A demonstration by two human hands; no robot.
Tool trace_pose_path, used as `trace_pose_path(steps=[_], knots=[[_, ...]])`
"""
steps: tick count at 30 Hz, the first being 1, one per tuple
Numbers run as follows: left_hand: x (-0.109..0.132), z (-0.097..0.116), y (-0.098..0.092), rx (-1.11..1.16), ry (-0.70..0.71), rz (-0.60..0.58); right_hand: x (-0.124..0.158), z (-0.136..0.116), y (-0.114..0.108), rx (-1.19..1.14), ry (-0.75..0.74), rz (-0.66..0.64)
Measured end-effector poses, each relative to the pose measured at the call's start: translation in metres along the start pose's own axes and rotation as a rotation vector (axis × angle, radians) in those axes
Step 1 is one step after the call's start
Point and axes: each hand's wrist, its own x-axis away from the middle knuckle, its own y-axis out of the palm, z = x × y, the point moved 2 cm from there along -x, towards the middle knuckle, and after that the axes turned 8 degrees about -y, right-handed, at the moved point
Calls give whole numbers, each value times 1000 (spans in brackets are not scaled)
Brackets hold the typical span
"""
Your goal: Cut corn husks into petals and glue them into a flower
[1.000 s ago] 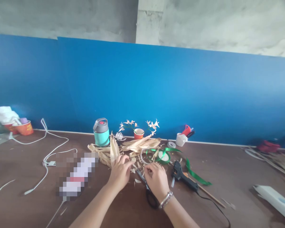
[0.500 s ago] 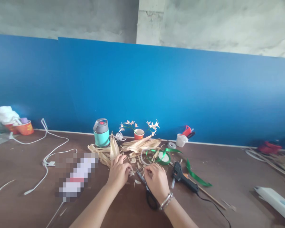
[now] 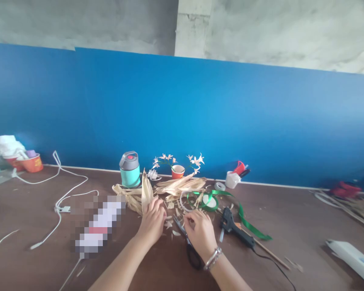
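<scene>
We have both hands over the middle of the worktop (image 3: 291,218). Our left hand (image 3: 153,220) is bent, thumb and fingers set narrow; we cannot tell whether it pinches anything. Pale scraps (image 3: 169,224) lie just beside its fingertips, and a pointed husk (image 3: 146,190) stands up just beyond it. Our right hand (image 3: 200,232) is curled, and we cannot tell whether it holds anything either. The scissors (image 3: 186,239) lie along its left side, partly hidden, with the blades towards the far edge. Farther back are more husks (image 3: 177,184), and at the far edge a cup (image 3: 178,174) with flowers (image 3: 197,161) and, left of it, a flask (image 3: 130,176). Right of our right hand we see ribbon (image 3: 255,230) and a glue gun (image 3: 238,232).
</scene>
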Motion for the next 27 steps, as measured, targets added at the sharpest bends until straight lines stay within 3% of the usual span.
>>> trace_pose_path(steps=[5,11,15,21,27], knots=[[1,12,-15,128,12,57,0,-1,1,-37,-87,2],[4,21,-17,289,68,1,-2,-8,1,-52,-206,-59],[4,21,-15,353,70,-26,-3,-8,1,-70,-207,-71],[5,30,-28,331,76,-45,-1,-6,2,-130,-145,-74],[4,35,-32,278,85,6,1,-5,6,-169,-134,-50]])
